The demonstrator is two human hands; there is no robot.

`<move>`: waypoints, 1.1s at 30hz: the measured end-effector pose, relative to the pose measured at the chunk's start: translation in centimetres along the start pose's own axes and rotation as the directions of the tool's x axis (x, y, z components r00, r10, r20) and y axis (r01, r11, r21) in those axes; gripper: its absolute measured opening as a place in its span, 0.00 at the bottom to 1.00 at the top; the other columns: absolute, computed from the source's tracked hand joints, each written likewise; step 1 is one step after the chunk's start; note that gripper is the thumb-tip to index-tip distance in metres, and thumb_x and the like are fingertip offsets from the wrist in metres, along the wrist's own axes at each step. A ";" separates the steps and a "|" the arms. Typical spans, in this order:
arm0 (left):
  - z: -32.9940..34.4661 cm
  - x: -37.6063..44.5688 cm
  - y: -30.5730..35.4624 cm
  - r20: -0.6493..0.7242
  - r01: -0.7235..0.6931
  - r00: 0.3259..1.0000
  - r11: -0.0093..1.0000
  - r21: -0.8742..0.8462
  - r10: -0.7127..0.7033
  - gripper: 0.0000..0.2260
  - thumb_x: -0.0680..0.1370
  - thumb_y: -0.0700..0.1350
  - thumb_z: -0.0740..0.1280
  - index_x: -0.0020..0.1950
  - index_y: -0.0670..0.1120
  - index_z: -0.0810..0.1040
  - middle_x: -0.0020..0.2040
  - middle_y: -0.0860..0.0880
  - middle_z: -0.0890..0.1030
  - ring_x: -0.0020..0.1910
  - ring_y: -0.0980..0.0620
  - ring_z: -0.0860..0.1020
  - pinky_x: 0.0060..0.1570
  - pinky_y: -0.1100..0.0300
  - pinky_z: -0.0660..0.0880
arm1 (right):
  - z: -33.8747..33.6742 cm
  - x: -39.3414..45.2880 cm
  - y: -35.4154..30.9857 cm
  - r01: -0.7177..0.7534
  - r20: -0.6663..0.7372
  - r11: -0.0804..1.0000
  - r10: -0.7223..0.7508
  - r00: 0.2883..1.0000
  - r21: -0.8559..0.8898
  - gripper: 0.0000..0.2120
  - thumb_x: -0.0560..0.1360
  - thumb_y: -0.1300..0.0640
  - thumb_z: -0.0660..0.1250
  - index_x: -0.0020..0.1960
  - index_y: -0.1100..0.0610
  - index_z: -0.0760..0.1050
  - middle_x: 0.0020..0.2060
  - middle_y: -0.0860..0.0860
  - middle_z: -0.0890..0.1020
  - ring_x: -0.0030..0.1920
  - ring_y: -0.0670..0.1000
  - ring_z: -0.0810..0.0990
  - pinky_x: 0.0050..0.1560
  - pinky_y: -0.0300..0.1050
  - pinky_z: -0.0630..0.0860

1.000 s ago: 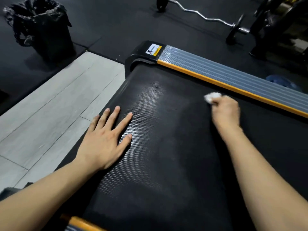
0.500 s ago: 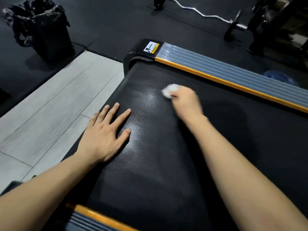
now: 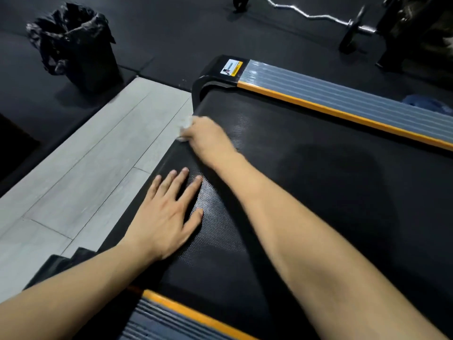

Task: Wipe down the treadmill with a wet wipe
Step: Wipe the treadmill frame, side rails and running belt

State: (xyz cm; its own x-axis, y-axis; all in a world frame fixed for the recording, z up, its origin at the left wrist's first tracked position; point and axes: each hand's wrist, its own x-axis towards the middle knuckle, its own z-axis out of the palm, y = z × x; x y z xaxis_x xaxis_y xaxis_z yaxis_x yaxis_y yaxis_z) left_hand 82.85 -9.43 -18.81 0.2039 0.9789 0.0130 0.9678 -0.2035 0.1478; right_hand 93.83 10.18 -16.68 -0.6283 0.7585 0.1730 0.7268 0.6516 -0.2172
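Note:
The treadmill's black textured belt [image 3: 331, 182] fills the middle of the view, with grey ribbed side rails edged in orange [image 3: 343, 104]. My right hand [image 3: 208, 138] holds a crumpled white wet wipe [image 3: 184, 125] against the belt at its rear end, close to the grey floor boards. The wipe is blurred and mostly hidden by my fingers. My left hand [image 3: 166, 217] lies flat on the belt with fingers straight and spread, nearer to me than the right hand.
A black bin with a bin liner [image 3: 78, 45] stands on the dark mat at upper left. Pale grey floor boards [image 3: 85, 168] run along the treadmill's rear end. A curl bar with weight plates [image 3: 318, 15] lies at the top right. A blue object [image 3: 426, 104] lies beyond the far rail.
My right hand has swept the wipe leftward across the belt, from near the orange far rail to the belt's rear end. My left hand has stayed flat on the belt.

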 end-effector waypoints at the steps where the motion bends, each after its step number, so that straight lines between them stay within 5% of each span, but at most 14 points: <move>1: 0.0 -0.9 -0.4 0.019 -0.038 0.999 0.999 0.022 0.037 0.31 0.82 0.64 0.48 0.82 0.52 0.59 0.82 0.43 0.60 0.81 0.42 0.58 0.78 0.43 0.54 | -0.6 -1.9 2.5 0.024 -0.074 1.000 -0.024 0.997 0.006 0.09 0.69 0.57 0.62 0.42 0.56 0.80 0.45 0.52 0.82 0.49 0.57 0.81 0.46 0.48 0.77; 4: 0.1 -2.1 -1.2 0.046 -0.107 0.994 0.991 0.078 0.103 0.31 0.83 0.65 0.41 0.84 0.54 0.50 0.84 0.46 0.52 0.83 0.45 0.50 0.79 0.46 0.48 | -3.8 -10.8 9.9 -0.214 -0.239 0.976 0.216 0.947 0.038 0.14 0.65 0.64 0.63 0.46 0.54 0.84 0.50 0.49 0.85 0.54 0.53 0.82 0.54 0.45 0.78; 7: 0.5 -2.1 -0.9 0.043 -0.079 0.996 0.993 0.092 0.075 0.31 0.84 0.64 0.39 0.84 0.52 0.50 0.84 0.46 0.51 0.83 0.45 0.49 0.79 0.44 0.50 | -7.1 -19.0 14.1 -0.604 -0.263 0.797 0.577 0.773 -0.028 0.15 0.70 0.63 0.63 0.49 0.52 0.84 0.53 0.49 0.85 0.54 0.56 0.82 0.55 0.46 0.78; 9: 0.6 -2.0 -0.7 0.034 -0.084 0.996 0.992 0.091 0.081 0.31 0.84 0.64 0.39 0.84 0.52 0.50 0.84 0.45 0.52 0.83 0.45 0.50 0.79 0.43 0.52 | -7.2 -19.2 13.7 -0.718 -0.285 0.693 0.676 0.679 -0.066 0.14 0.70 0.63 0.63 0.48 0.53 0.84 0.51 0.53 0.85 0.52 0.60 0.81 0.53 0.47 0.79; 11: 0.6 -2.0 -0.7 0.017 -0.085 0.996 0.992 0.088 0.084 0.31 0.84 0.64 0.39 0.84 0.52 0.51 0.83 0.45 0.53 0.82 0.45 0.51 0.78 0.43 0.52 | -6.0 -15.0 10.2 -0.658 -0.243 0.753 0.638 0.730 -0.001 0.15 0.65 0.65 0.63 0.46 0.54 0.84 0.48 0.53 0.85 0.51 0.58 0.82 0.48 0.44 0.76; 15: 0.6 -2.1 -1.0 0.027 -0.088 0.996 0.993 0.074 0.086 0.31 0.83 0.64 0.41 0.84 0.53 0.52 0.83 0.45 0.54 0.82 0.45 0.52 0.79 0.44 0.51 | -1.1 -3.5 -1.7 -0.245 -0.058 0.965 0.240 0.969 -0.092 0.09 0.69 0.57 0.62 0.43 0.54 0.80 0.44 0.51 0.82 0.49 0.54 0.81 0.40 0.42 0.69; 18: 0.5 -1.8 -1.5 0.045 -0.111 0.993 0.993 0.034 0.109 0.31 0.83 0.65 0.43 0.84 0.53 0.53 0.83 0.46 0.53 0.83 0.46 0.50 0.80 0.46 0.47 | 0.3 -0.6 -5.2 -0.086 0.055 0.988 0.094 0.994 -0.131 0.10 0.78 0.57 0.62 0.52 0.52 0.82 0.52 0.52 0.81 0.56 0.54 0.79 0.52 0.46 0.76; 21: 0.3 -1.9 -2.3 0.055 -0.154 0.987 0.988 0.023 0.153 0.32 0.82 0.66 0.41 0.84 0.55 0.49 0.84 0.48 0.51 0.83 0.47 0.48 0.80 0.48 0.46 | -0.7 -6.8 1.2 -0.139 -0.139 0.990 0.139 0.980 0.011 0.14 0.71 0.56 0.60 0.47 0.53 0.84 0.50 0.52 0.85 0.54 0.54 0.82 0.56 0.42 0.76; 23: 0.1 -1.9 -2.7 0.057 -0.173 0.983 0.985 0.015 0.172 0.32 0.81 0.67 0.40 0.84 0.55 0.49 0.84 0.48 0.50 0.83 0.48 0.48 0.80 0.49 0.45 | -3.4 -14.1 6.4 -0.442 -0.242 0.896 0.439 0.865 0.044 0.17 0.70 0.53 0.60 0.52 0.51 0.85 0.52 0.50 0.86 0.57 0.51 0.82 0.57 0.34 0.72; 25: 0.1 -1.9 -2.6 0.060 -0.178 0.982 0.984 0.009 0.178 0.33 0.81 0.67 0.40 0.84 0.55 0.47 0.84 0.48 0.49 0.83 0.48 0.47 0.80 0.49 0.44 | -7.0 -21.5 9.9 -0.760 -0.271 0.650 0.726 0.633 -0.034 0.16 0.72 0.58 0.62 0.54 0.50 0.84 0.54 0.51 0.85 0.58 0.54 0.81 0.55 0.38 0.73; 26: 0.1 -2.0 -2.5 0.053 -0.173 0.984 0.985 0.011 0.173 0.33 0.81 0.66 0.40 0.84 0.55 0.47 0.84 0.48 0.48 0.83 0.48 0.46 0.80 0.49 0.44 | -8.0 -23.9 10.8 -0.841 -0.259 0.540 0.812 0.524 -0.007 0.17 0.73 0.63 0.62 0.53 0.51 0.84 0.55 0.53 0.84 0.58 0.57 0.80 0.54 0.42 0.74; 28: 0.2 -2.1 -2.4 0.046 -0.168 0.985 0.986 0.009 0.167 0.32 0.81 0.65 0.40 0.84 0.55 0.47 0.84 0.47 0.47 0.83 0.48 0.45 0.80 0.48 0.44 | -8.7 -24.2 10.2 -0.905 -0.231 0.425 0.877 0.421 -0.036 0.18 0.72 0.68 0.60 0.51 0.54 0.84 0.54 0.58 0.83 0.56 0.61 0.80 0.53 0.45 0.75; 29: 0.2 -2.1 -2.3 0.037 -0.167 0.985 0.986 0.001 0.167 0.32 0.81 0.65 0.41 0.84 0.54 0.48 0.84 0.47 0.48 0.83 0.48 0.45 0.80 0.48 0.44 | -8.5 -22.5 8.6 -0.897 -0.227 0.441 0.871 0.436 -0.031 0.17 0.71 0.68 0.61 0.51 0.55 0.84 0.52 0.59 0.83 0.54 0.62 0.81 0.51 0.45 0.76; 33: 0.3 -2.1 -2.5 0.011 -0.173 0.985 0.985 -0.023 0.173 0.32 0.81 0.65 0.44 0.84 0.54 0.52 0.84 0.46 0.52 0.83 0.47 0.49 0.80 0.48 0.45 | -2.4 -10.3 -1.8 -0.573 -0.075 0.816 0.577 0.813 0.074 0.12 0.66 0.57 0.57 0.40 0.52 0.79 0.45 0.54 0.83 0.49 0.55 0.82 0.45 0.41 0.73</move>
State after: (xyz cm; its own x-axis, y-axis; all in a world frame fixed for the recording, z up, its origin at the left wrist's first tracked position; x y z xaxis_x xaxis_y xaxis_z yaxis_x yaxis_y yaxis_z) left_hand 80.08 -10.96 -19.50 0.3700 0.9286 0.0273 0.9144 -0.3693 0.1657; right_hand 99.71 1.21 -15.78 -0.0701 0.9937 0.0876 0.9327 0.0964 -0.3476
